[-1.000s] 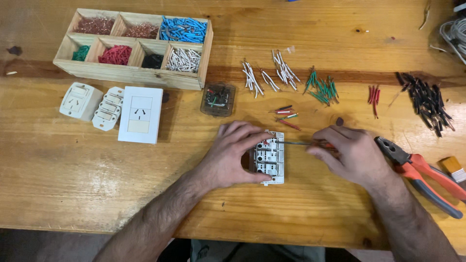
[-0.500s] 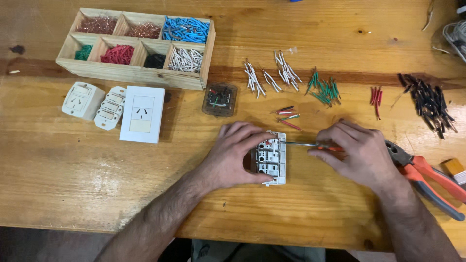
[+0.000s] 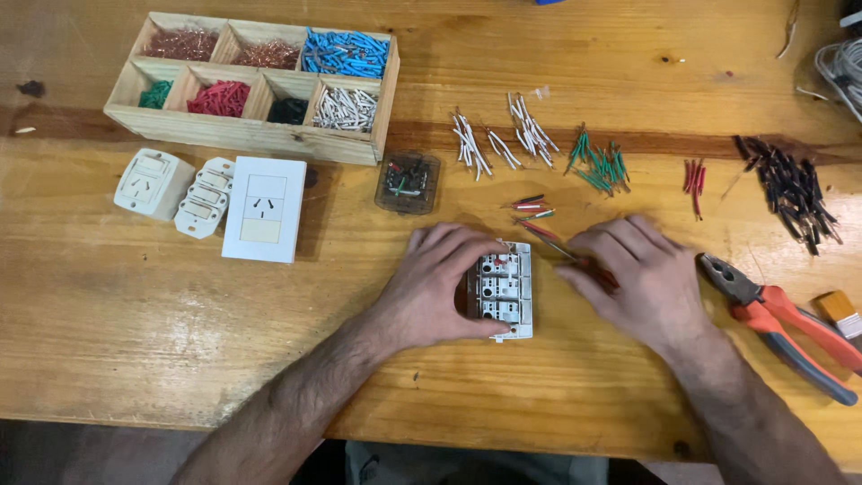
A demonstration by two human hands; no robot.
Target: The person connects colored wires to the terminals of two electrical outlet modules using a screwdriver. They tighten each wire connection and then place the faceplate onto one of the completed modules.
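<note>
My left hand [image 3: 440,283] grips a white electrical outlet module [image 3: 505,289] that lies back-side up on the wooden workbench [image 3: 144,359], fingers wrapped over its left edge and top. My right hand [image 3: 637,274] is closed around a thin screwdriver [image 3: 561,250] whose metal shaft runs up and to the left, away from the module's upper right corner. Its orange handle is mostly hidden under my fingers. A few short loose wires [image 3: 532,208] lie just above the module.
A wooden compartment box [image 3: 256,81] of coloured wire pieces sits at the back left. White outlet plates [image 3: 265,208] and a clear small case [image 3: 409,181] lie left of centre. White [image 3: 498,144], green [image 3: 597,166], red and black [image 3: 790,189] wire bundles line the back; orange pliers [image 3: 781,314] lie right.
The screwdriver shaft, earlier level with its tip at the module's top right, now slants up to the left. My right hand has drawn slightly away; the left hand holds still.
</note>
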